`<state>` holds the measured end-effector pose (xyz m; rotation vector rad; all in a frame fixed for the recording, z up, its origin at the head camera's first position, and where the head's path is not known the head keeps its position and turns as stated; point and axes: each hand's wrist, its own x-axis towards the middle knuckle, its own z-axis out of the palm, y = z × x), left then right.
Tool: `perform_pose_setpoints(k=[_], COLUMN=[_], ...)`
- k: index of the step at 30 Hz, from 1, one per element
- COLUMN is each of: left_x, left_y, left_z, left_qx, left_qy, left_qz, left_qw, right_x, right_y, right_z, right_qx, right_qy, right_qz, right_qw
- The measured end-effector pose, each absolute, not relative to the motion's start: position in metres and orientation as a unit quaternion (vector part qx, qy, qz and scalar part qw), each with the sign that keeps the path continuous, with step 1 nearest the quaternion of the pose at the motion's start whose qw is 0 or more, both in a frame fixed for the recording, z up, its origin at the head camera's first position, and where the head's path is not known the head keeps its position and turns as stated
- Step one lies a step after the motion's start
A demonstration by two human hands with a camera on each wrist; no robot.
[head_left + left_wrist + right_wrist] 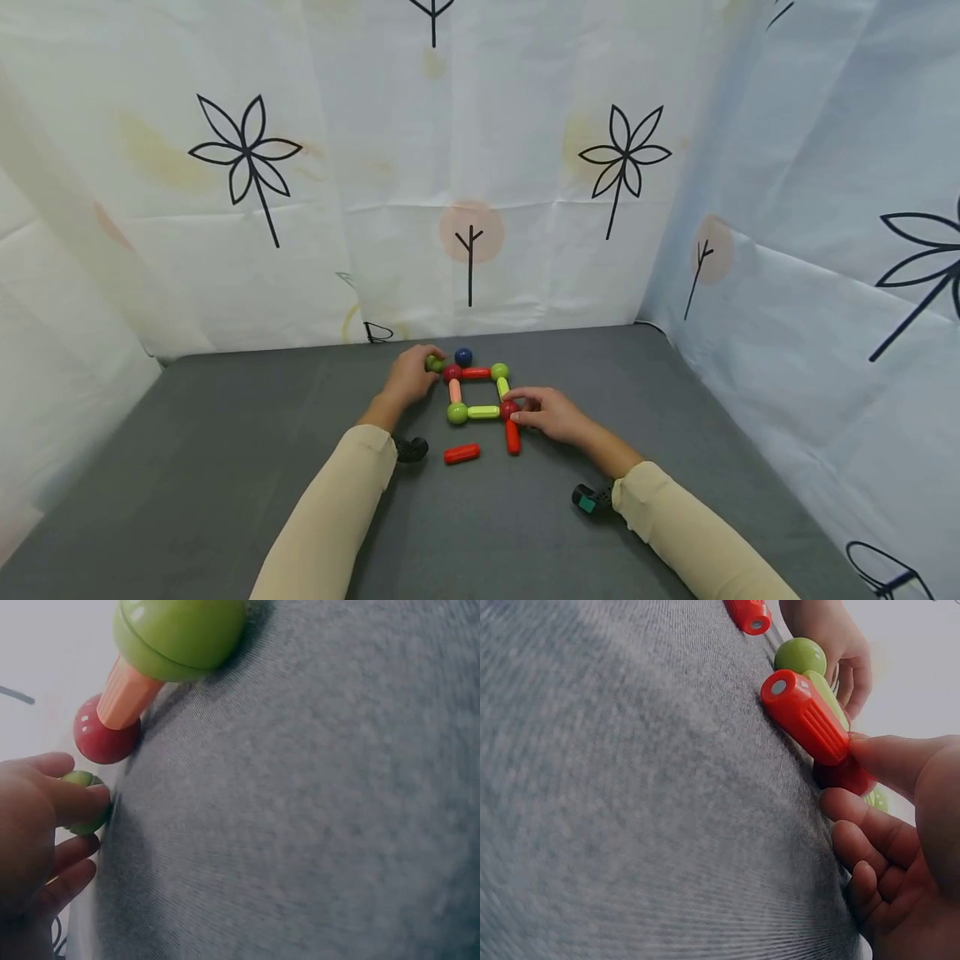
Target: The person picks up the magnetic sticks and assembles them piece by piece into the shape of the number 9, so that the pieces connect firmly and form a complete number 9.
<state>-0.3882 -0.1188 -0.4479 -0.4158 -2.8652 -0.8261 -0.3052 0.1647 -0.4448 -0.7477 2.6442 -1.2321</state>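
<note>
My left hand [409, 375] pinches a green ball [435, 364] just left of the far-left red ball [452, 373] of a square made of toy rods and balls. In the left wrist view, thumb and fingers curl round that green ball [88, 817]. My right hand [553, 414] holds the near-right red ball [509, 409] between thumb and fingers. From this ball a red rod [513, 437] points toward me; its bare end with a grey disc faces the right wrist camera. Green balls [457, 413] form the other two corners, joined by a red rod [476, 373], an orange rod [454, 391] and yellow-green rods [483, 412].
A dark blue ball [463, 357] lies behind the square's far side. One loose red rod [462, 453] lies in front of it. The grey table [300, 467] meets white printed curtains [525, 275] at the back and sides.
</note>
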Motion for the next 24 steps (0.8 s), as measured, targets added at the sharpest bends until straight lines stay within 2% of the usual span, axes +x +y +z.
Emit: perform_pose_setpoints(k=[11, 24], left_x=[-0.376, -0.342], left_y=[-0.123, -0.12], left_z=[-0.442, -0.428], left_qx=[-0.146, -0.193], left_qy=[-0.936, -0.903], left_qz=[-0.308, -0.366], left_qw=[0.085, 0.116], right_x=[-0.295, -0.286], right_y=[0.151, 0.135], right_z=[-0.439, -0.435], right_qx=[-0.197, -0.152], right_qy=[0.897, 0.911], right_qz=[-0.392, -0.38], right_qw=[0.063, 0.047])
